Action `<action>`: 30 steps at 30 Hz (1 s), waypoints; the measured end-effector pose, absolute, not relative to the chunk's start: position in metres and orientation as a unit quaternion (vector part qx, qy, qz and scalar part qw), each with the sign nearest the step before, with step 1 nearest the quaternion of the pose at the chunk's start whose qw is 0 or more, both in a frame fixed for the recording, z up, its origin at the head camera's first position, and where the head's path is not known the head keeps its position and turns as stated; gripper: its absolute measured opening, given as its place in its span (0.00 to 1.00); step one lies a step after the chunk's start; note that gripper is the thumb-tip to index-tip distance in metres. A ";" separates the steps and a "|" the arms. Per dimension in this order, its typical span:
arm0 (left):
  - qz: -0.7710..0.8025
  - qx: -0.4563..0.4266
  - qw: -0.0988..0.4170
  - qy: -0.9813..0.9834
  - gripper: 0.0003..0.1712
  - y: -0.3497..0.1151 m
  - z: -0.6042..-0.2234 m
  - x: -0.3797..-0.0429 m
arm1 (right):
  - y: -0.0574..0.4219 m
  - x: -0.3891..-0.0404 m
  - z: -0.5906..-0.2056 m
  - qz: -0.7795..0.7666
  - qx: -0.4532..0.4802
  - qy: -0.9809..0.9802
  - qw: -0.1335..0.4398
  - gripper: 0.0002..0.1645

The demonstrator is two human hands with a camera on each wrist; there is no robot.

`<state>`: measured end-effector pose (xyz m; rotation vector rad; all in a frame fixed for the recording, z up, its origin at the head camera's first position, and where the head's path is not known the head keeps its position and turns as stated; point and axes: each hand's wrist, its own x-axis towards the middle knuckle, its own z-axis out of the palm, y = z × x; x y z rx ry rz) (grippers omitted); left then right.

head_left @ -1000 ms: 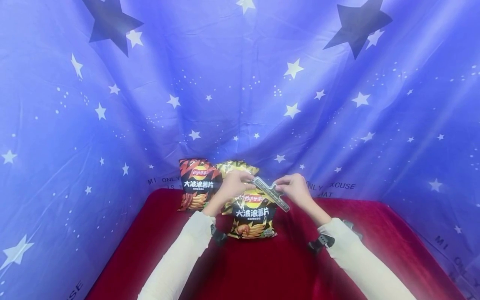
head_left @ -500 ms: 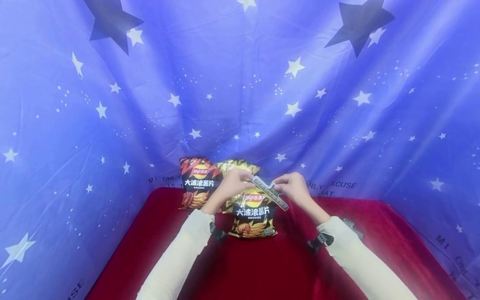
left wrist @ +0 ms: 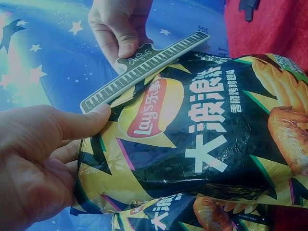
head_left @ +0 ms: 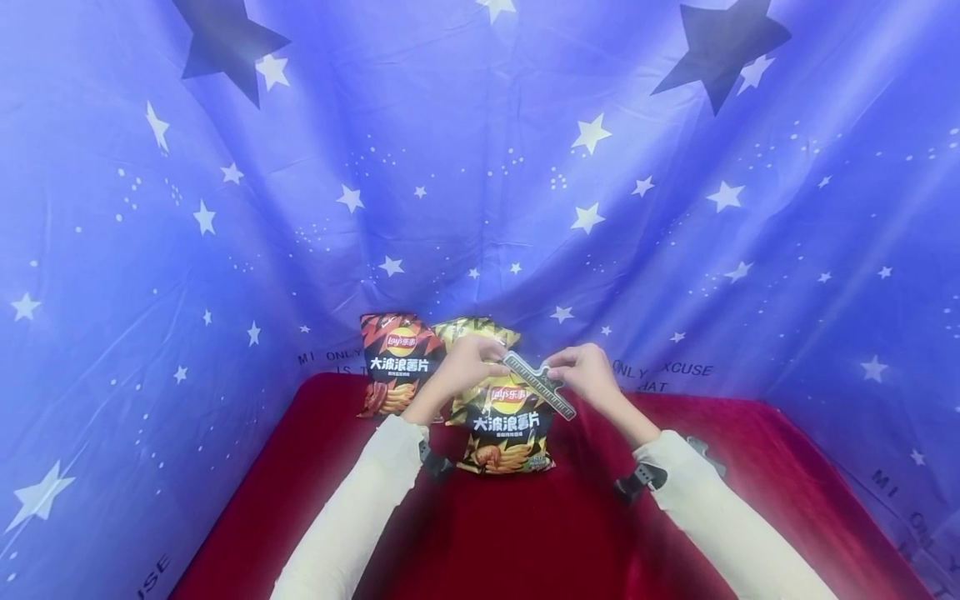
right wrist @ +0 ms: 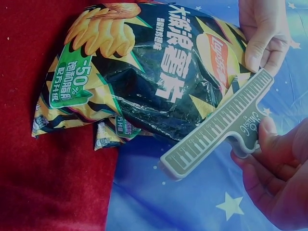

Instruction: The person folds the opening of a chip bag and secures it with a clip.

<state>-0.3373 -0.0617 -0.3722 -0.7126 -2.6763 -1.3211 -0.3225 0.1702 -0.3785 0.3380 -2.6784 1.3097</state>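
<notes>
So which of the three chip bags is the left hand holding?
The front yellow-topped bag: the left hand pinches it near its top. The other yellow-topped bag is behind it; the red-topped bag is farther left.

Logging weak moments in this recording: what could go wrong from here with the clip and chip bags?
The clip may seat crookedly or slip off: one end juts past the edge of the front bag, and whether it bites the bag is hidden.
The left grip has its thumb right by the clip's other end, so it could get nipped.
The yellow bag behind looks close, so a push might shift it.
</notes>
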 end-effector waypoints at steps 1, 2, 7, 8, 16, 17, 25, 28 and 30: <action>-0.432 -0.231 0.034 -0.871 0.13 -0.062 -0.372 -0.337 | 0.170 -0.323 -0.378 0.438 0.114 -0.889 0.069 0.11; -0.433 -0.229 0.032 -0.871 0.13 -0.062 -0.372 -0.337 | 0.170 -0.323 -0.378 0.444 0.116 -0.886 0.065 0.11; -0.438 -0.224 0.023 -0.870 0.14 -0.061 -0.372 -0.337 | 0.170 -0.323 -0.378 0.460 0.121 -0.878 0.054 0.11; -0.438 -0.224 0.023 -0.870 0.14 -0.061 -0.372 -0.337 | 0.169 -0.323 -0.378 0.461 0.120 -0.878 0.053 0.11; -0.430 -0.228 0.029 -0.873 0.13 -0.062 -0.371 -0.335 | 0.169 -0.324 -0.378 0.445 0.127 -0.885 0.047 0.13; -0.429 -0.227 0.029 -0.874 0.13 -0.062 -0.371 -0.334 | 0.169 -0.324 -0.378 0.441 0.130 -0.887 0.046 0.13; -0.425 -0.226 0.032 -0.876 0.11 -0.062 -0.371 -0.333 | 0.171 -0.324 -0.377 0.419 0.145 -0.895 0.054 0.14; -0.425 -0.226 0.034 -0.876 0.11 -0.062 -0.371 -0.333 | 0.172 -0.324 -0.376 0.415 0.147 -0.896 0.051 0.15; -0.427 -0.226 0.033 -0.875 0.11 -0.062 -0.371 -0.333 | 0.172 -0.324 -0.377 0.413 0.147 -0.897 0.049 0.15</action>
